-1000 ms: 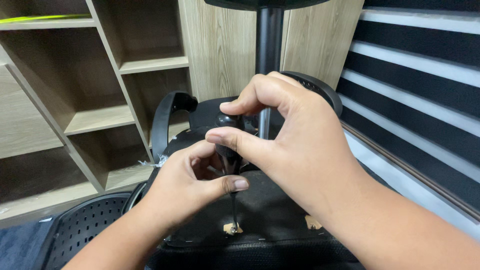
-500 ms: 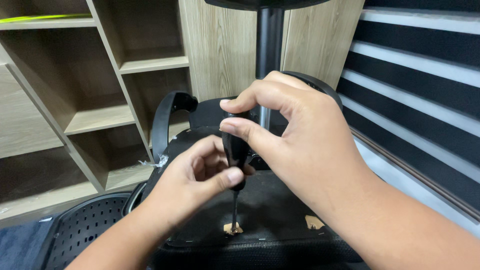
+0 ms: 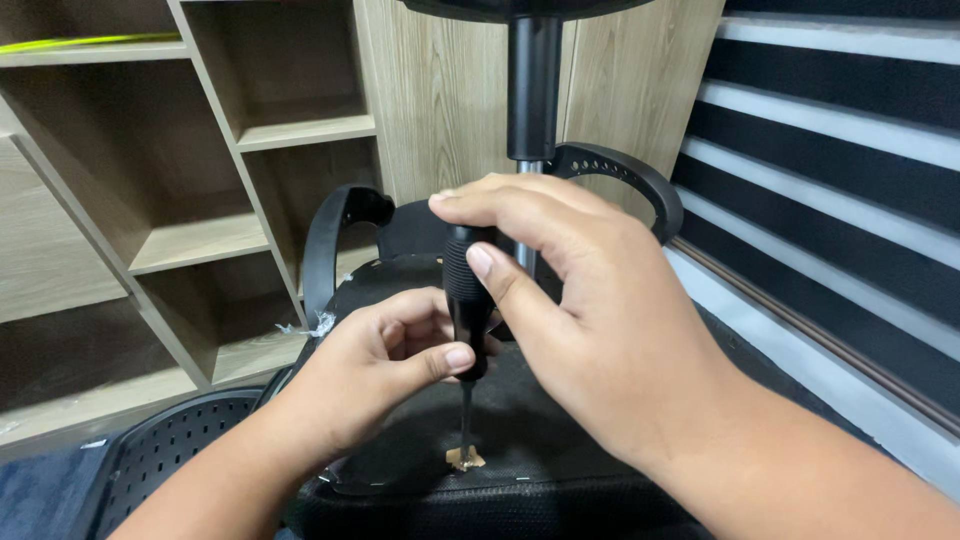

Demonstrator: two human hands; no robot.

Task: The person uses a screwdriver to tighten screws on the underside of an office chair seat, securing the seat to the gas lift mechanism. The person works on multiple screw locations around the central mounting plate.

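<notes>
A black-handled screwdriver (image 3: 464, 300) stands upright with its tip in a small tan hole patch (image 3: 465, 458) on the black underside of an upturned chair seat (image 3: 540, 430). My right hand (image 3: 580, 320) wraps the top of the handle, thumb pressed against it. My left hand (image 3: 375, 365) pinches the lower end of the handle, just above the metal shaft (image 3: 466, 415). The screw head itself is hidden by the tip.
The chair's black gas column (image 3: 533, 90) rises behind the hands, with curved armrests at left (image 3: 325, 240) and right (image 3: 625, 170). A perforated black backrest (image 3: 165, 460) lies lower left. Wooden shelving (image 3: 190, 230) stands at left; a dark slatted wall (image 3: 850, 180) at right.
My right hand has turned on the handle, its fingers swinging over the top and the thumb sliding down. The left hand's pinch stays low on the handle. The view shifted slightly.
</notes>
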